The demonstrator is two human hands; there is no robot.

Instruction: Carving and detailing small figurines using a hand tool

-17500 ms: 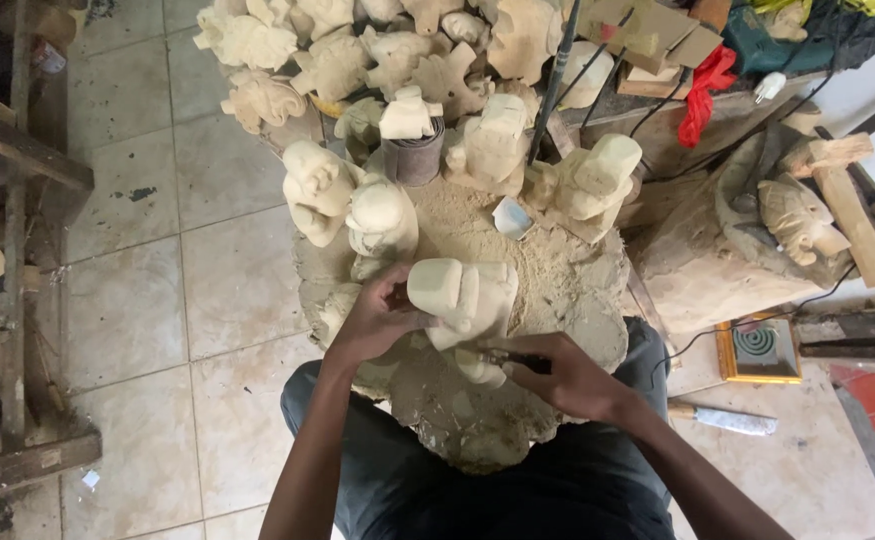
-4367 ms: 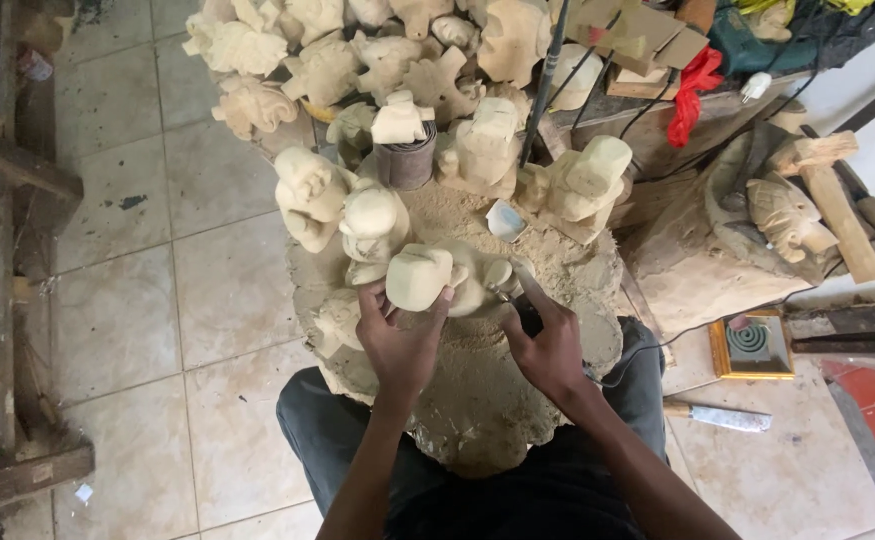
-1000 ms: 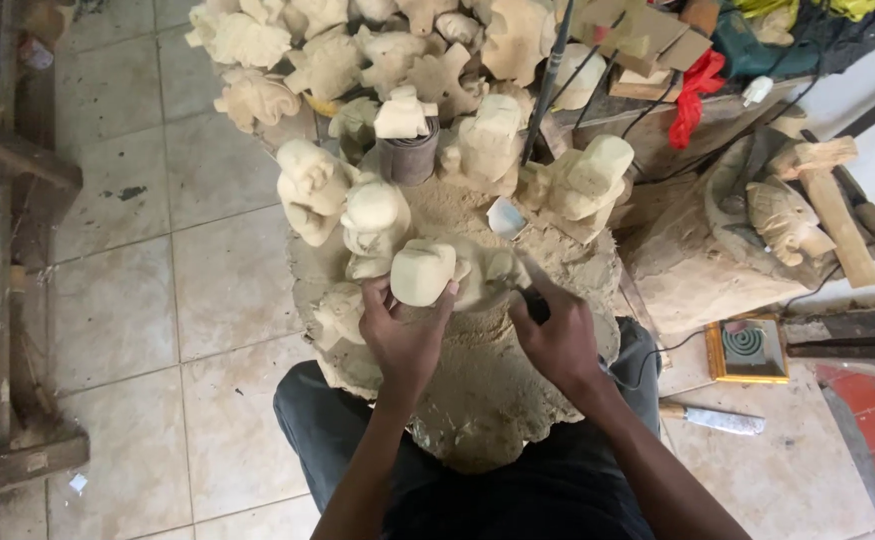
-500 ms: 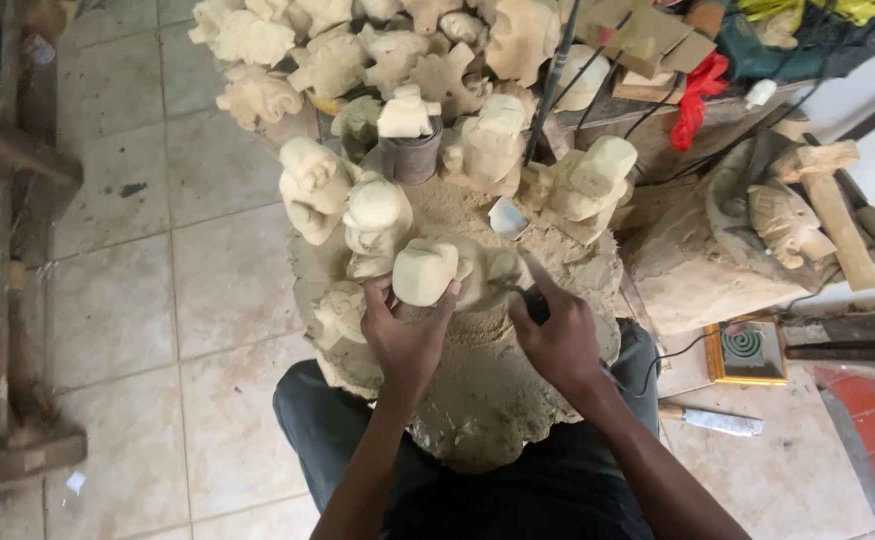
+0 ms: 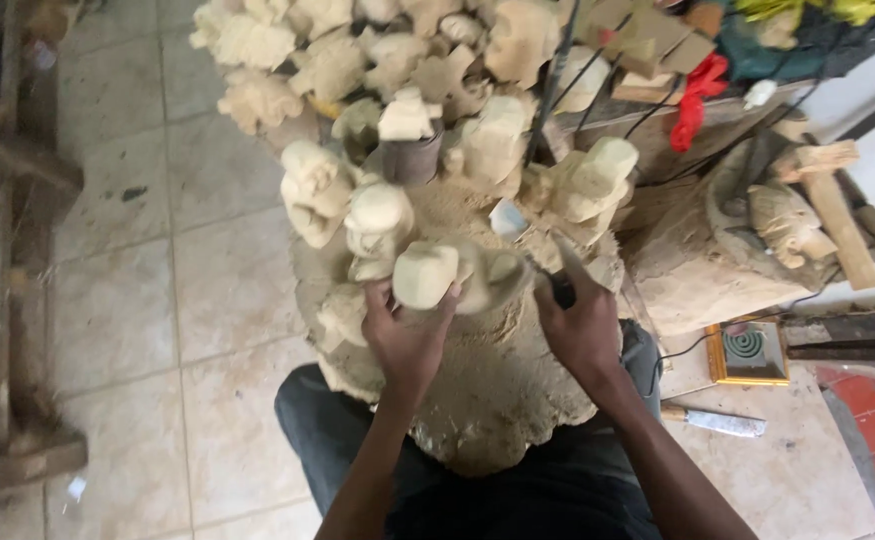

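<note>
— Your left hand (image 5: 404, 335) grips the carving (image 5: 427, 275), pinning it on the stump (image 5: 497, 400)?
— Yes, steady for cutting. Your right hand (image 5: 582, 325) closes around a tool (image 5: 560, 285) beside it.

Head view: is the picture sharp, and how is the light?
Head view: soft motion blur throughout, strongest on the right hand and the pale wooden carving in the left hand; even daylight, no glare, faint shadows; left edge darker.
</note>
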